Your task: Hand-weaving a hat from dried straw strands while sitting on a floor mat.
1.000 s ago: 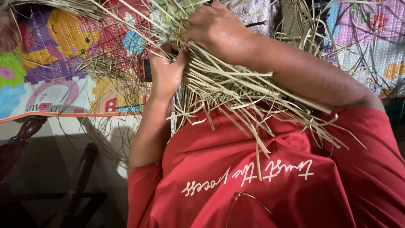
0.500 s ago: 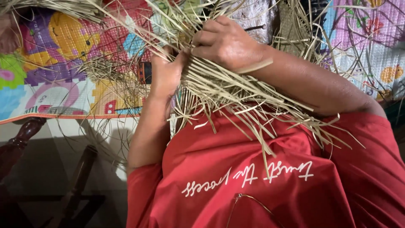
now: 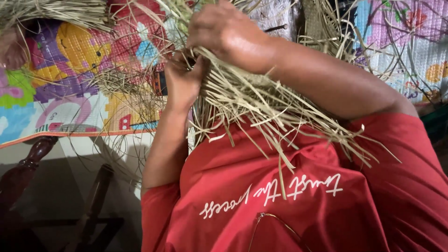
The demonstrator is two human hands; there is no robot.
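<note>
A thick bundle of pale dried straw strips (image 3: 261, 102) hangs in front of my chest, its loose ends spread over my red shirt (image 3: 289, 196). My left hand (image 3: 182, 84) is closed on the strips at the bundle's left side. Just above and to the right, my right hand (image 3: 228, 35) is closed over the top of the same bundle, knuckles toward the camera. The hands almost touch. The fingertips are buried in the straw.
A colourful foam play mat (image 3: 70, 79) lies beyond my hands, strewn with loose straw. Another straw bundle (image 3: 56, 11) lies at the top left, a woven straw piece (image 3: 322, 23) at the top right. Dark wooden furniture legs (image 3: 28, 163) stand at the lower left.
My right hand has shifted slightly left and up over the bundle, drawing the strips closer. My left hand keeps its hold in about the same place.
</note>
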